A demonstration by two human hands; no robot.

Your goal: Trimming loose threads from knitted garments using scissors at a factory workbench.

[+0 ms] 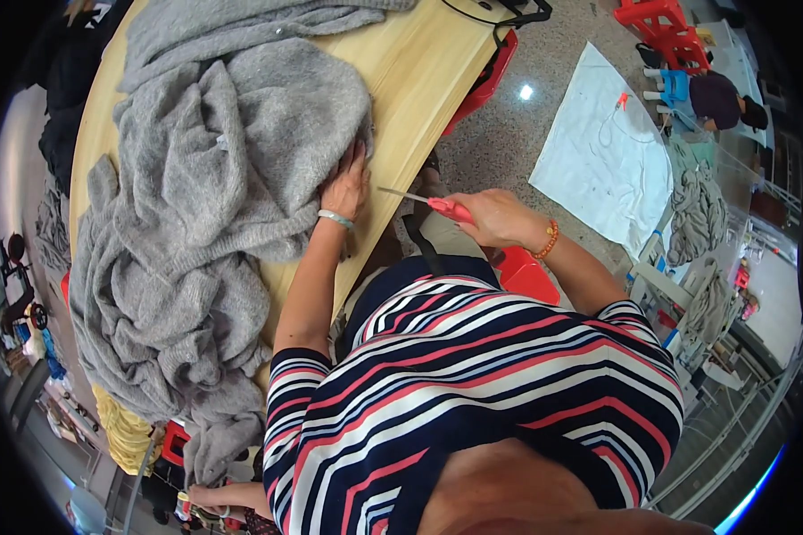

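Observation:
Grey knit garments lie heaped on a pale wooden table. The nearest grey knit garment (277, 116) is bunched into folds, its rounded edge reaching toward the table's right side. My left hand (346, 189) rests against that edge with its fingers stretched out, a pale bangle on the wrist. To the right, beyond the table edge, my right hand (500, 218) is closed around the red handle of a pair of scissors (451, 209). Their slim metal blades point left toward my left hand, apart from the cloth. A beaded bracelet circles my right wrist.
The wooden table (410, 85) ends close in front of me. More grey knitwear (165, 321) spreads along its left side. A red stool (526, 275) stands by me, and a white sheet (602, 152) covers part of the floor. Another person's arm (227, 496) shows at the lower left.

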